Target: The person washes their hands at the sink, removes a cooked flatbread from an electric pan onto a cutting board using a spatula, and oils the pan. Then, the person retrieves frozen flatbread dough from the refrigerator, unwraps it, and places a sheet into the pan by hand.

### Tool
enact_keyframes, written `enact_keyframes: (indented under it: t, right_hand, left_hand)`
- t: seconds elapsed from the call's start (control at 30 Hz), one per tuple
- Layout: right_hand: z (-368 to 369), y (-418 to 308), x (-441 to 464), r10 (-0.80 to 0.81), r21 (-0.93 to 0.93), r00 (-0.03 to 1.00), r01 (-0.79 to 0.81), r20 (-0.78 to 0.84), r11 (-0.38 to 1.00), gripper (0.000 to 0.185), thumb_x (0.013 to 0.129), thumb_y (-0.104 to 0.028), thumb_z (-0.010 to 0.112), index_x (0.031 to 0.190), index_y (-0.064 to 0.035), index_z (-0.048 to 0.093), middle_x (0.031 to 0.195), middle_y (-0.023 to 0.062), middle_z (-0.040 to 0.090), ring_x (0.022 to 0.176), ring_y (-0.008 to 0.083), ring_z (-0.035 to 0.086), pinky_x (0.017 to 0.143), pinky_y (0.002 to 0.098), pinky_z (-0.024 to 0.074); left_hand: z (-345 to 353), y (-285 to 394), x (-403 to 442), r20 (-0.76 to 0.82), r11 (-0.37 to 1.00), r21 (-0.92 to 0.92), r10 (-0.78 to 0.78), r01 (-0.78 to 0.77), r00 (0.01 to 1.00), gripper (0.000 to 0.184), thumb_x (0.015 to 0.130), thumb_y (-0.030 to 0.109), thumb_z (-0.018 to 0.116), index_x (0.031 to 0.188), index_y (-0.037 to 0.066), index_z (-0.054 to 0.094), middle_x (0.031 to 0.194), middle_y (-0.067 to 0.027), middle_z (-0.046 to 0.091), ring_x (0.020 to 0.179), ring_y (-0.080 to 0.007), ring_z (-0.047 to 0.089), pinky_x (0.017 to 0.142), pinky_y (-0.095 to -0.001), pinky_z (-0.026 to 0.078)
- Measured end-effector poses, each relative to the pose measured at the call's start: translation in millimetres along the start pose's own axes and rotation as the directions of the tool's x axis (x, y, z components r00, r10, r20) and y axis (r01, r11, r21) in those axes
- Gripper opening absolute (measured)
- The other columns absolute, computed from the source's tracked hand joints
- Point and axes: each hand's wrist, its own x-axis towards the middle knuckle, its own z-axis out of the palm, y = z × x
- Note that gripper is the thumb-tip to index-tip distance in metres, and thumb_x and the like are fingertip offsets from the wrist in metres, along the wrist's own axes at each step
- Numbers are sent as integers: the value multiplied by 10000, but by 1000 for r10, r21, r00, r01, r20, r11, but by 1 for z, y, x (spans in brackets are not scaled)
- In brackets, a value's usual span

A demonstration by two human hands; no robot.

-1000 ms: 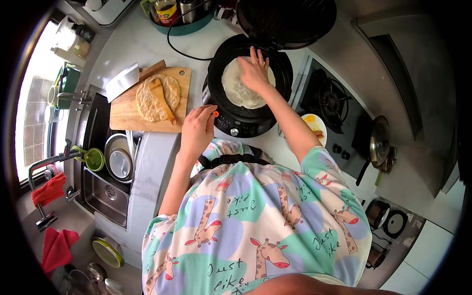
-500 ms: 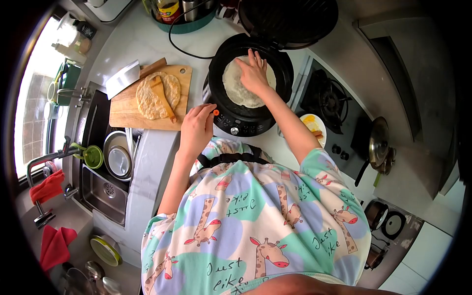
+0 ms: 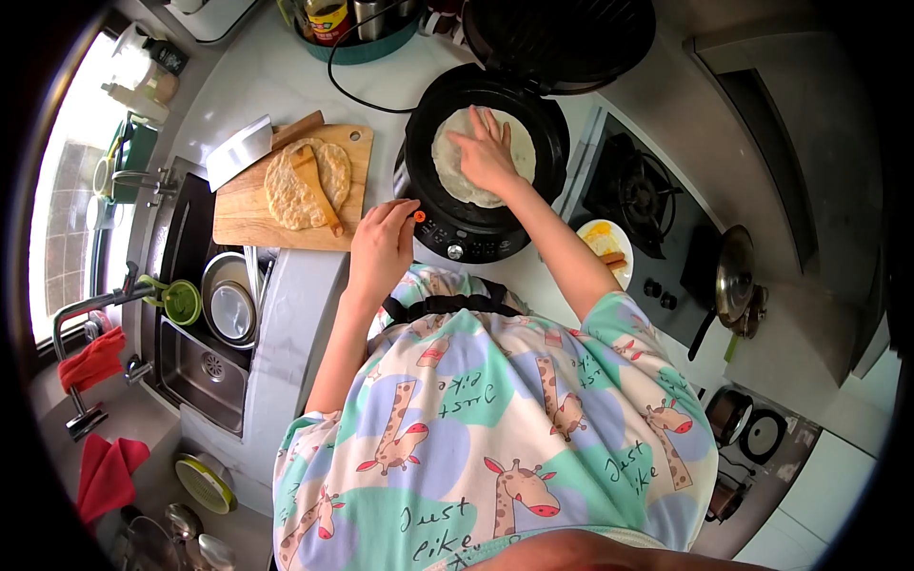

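Observation:
My right hand (image 3: 486, 152) lies with fingers spread on a pale round flatbread (image 3: 519, 152) inside a black electric griddle (image 3: 552, 133), whose lid (image 3: 562, 38) stands raised. Near the griddle's front left edge, my left hand (image 3: 383, 233) has its fingers pressed together around something small with an orange end (image 3: 419, 217); the rest of it is hidden. A browned flatbread (image 3: 286, 190) rests on a wooden cutting board (image 3: 352, 176), with a wooden spatula (image 3: 312, 181) across it.
A cleaver (image 3: 238, 152) lies over the board's back left corner. On the right are a plate of food (image 3: 619, 244) and a gas burner (image 3: 640, 195). The sink (image 3: 205, 376) is at the left. A green tray of bottles (image 3: 381, 48) stands behind, with a black cable nearby.
My right hand has shifted slightly down and left across the pale flatbread, its fingertips now farther from the far edge. My left hand has stayed in place.

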Motion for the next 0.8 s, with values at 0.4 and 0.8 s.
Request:
enact_keyframes:
  t: [0.4, 0.8]
  right_hand:
    - [2, -6, -10, -29, -3, 999, 29, -18, 1000, 463, 869, -124, 547, 1307, -233, 651, 1614, 221, 206, 1494, 433, 145, 1174, 654, 88]
    - [0, 13, -18, 115, 73, 990, -109, -82, 991, 474, 917, -126, 494, 1380, -191, 571, 1586, 213, 273, 1481, 409, 199, 1175, 640, 124]
  left_hand:
    - [0, 2, 0, 2, 1000, 4, 5, -5, 1000, 224, 896, 27, 591, 1101, 9, 678, 1087, -138, 690, 989, -342, 636, 885, -412, 511]
    - [2, -1, -1, 52, 1000, 0, -14, 14, 999, 250, 909, 38, 595, 1147, 34, 674, 1138, -148, 677, 1049, -356, 632, 907, -409, 505]
